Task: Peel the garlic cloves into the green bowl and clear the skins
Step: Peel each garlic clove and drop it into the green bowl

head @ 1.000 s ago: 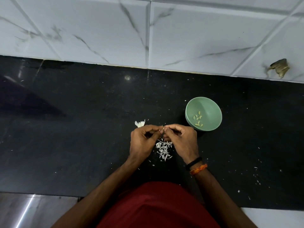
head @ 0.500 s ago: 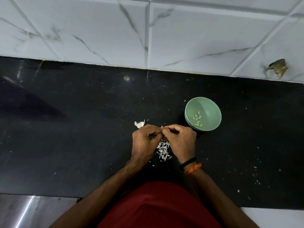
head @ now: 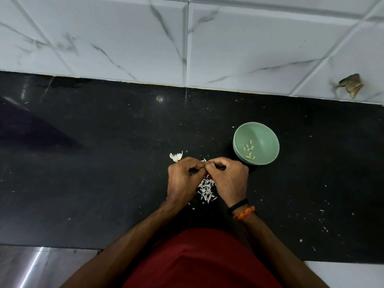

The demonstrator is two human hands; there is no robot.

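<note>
Both hands meet fingertip to fingertip above the black counter (head: 104, 163) — the left hand (head: 182, 179) and right hand (head: 229, 179) each curl round and pinch a garlic clove (head: 204, 160), barely visible between them. Skins (head: 206, 190) lie heaped beneath. Peeled cloves (head: 249, 151) sit in the green bowl (head: 268, 140), just right of the hands.

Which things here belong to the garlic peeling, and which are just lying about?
Job: left hand and right hand, pinching a clove between them; green bowl with peeled cloves; skin pile; garlic piece.

Lying about: brown scrap on the wall tile; wristbands; white specks on the counter.
</note>
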